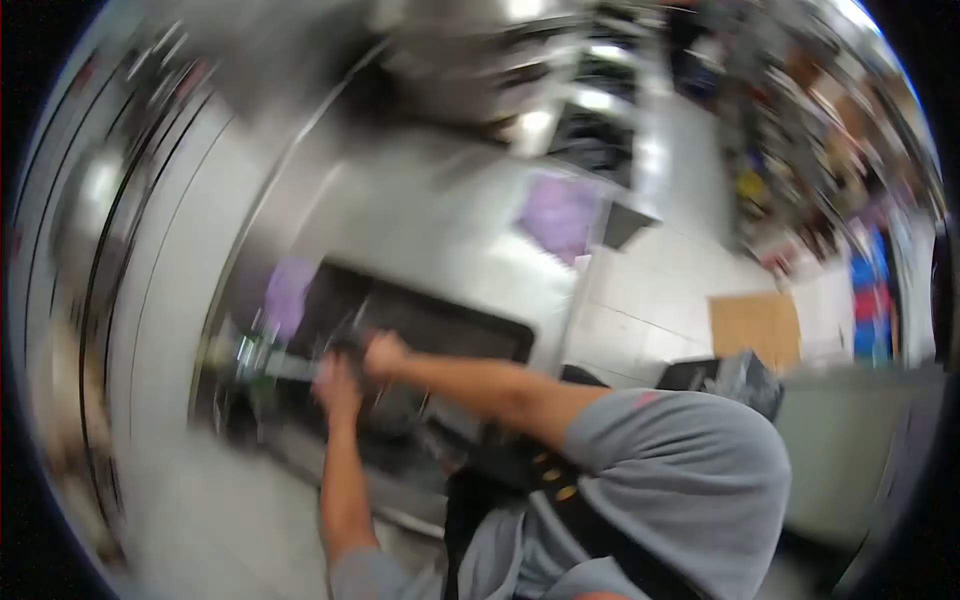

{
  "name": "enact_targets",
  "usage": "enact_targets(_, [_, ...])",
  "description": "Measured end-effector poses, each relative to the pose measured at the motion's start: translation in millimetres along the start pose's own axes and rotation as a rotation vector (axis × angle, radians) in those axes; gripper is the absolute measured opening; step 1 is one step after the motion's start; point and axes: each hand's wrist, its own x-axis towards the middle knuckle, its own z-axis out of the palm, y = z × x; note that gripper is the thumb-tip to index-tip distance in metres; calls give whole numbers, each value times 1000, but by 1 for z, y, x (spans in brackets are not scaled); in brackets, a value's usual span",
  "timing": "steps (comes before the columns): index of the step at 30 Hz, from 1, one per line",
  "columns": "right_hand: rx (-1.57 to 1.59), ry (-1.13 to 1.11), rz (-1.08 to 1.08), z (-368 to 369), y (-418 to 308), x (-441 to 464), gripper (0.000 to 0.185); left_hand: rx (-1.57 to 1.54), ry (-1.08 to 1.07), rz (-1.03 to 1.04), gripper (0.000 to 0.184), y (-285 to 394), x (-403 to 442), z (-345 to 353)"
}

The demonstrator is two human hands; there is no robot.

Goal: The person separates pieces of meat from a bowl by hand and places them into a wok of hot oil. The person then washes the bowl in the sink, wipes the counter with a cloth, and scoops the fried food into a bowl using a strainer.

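- Keep clear of the purple cloth (287, 297), left of your hands.
- Steady your left hand (338, 385) near the dark, blurred thing (349, 347), over the dark basin (480, 328).
- This thing lies between both hands.
- Your right hand (386, 354) is beside it; opening and grip of both, I cannot tell.

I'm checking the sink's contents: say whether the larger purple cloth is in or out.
Out: the larger purple cloth lies on the steel counter near its corner, apart from the sink.

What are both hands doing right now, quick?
Left hand: by a dark thing; too blurry to tell open or closed.
Right hand: beside it; also can't tell.
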Motion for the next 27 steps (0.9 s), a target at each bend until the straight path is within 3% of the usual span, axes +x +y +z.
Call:
enact_targets(1, [-218, 42, -96, 5, 6, 2, 17, -92, -122, -196, 45, 25, -1, -47])
enact_targets(2, [-453, -207, -324, -14, 14, 2, 25, -228, 19, -349, 52, 3, -6, -8])
enact_targets(3, [-473, -299, -366, -2, 34, 26, 30, -196, 276, -355, 53, -23, -11, 52])
enact_targets(4, [-488, -393, -408, 11, 54, 51, 34, -697, 137, -665, 52, -22, -16, 39])
enact_targets(5, [-496, -487, -449, 22, 75, 77, 39, -1182, -8, -823, 49, -23, -21, 20])
enact_targets(7, [249, -69, 209, -30, 21, 20, 44, -1499, -143, -772, 43, -13, -38, -1])
enact_targets(8, [-162, 258, -137, -14, 14, 23, 38, -1557, -164, -831, 38, -13, -48, 0])
enact_targets(11, [-498, 367, -921, -8, -3, 9, 32, -1637, -58, -916, 28, 6, -58, -23])
enact_targets(12, [-475, 351, -975, 5, -1, 21, 21, -1666, -44, -883, 27, 12, -59, -29])
enact_targets(15, [67, 132, -336, 29, -32, 45, 26, -1676, 77, -926, 26, 35, -50, -37])
enact_targets(16, [222, 180, -202, 48, -45, 39, 30, -1686, 188, -911, 25, 32, -47, -42])
enact_targets(17, [-10, 82, -561, 63, -55, 46, 39, -1667, 224, -949, 26, 23, -50, -34])
enact_targets(18, [-152, -87, -609, 68, -42, 45, 37, -1647, 259, -988, 27, 9, -56, -28])
enact_targets(19, [-295, -258, -654, 25, -63, 9, 37, -1626, 295, -1029, 28, -5, -64, -23])
enact_targets(20, [-289, -264, -611, 24, -61, 20, 37, -1620, 62, -1033, 31, -11, -73, -47])
enact_targets(22, [-267, -269, -515, 33, -43, 57, 37, -1659, 34, -1080, 32, 0, -74, -33])
enact_targets(25, [-40, 128, -480, 106, -40, 82, 33, -1668, 106, -1165, 34, 7, -52, -29])
enact_targets(26, [205, -206, -446, 88, -52, 65, 33, -1647, 117, -1194, 34, -2, -43, -21])
enact_targets(27, [155, -208, -555, 76, -52, 50, 28, -1623, 122, -1226, 34, -10, -37, -15])
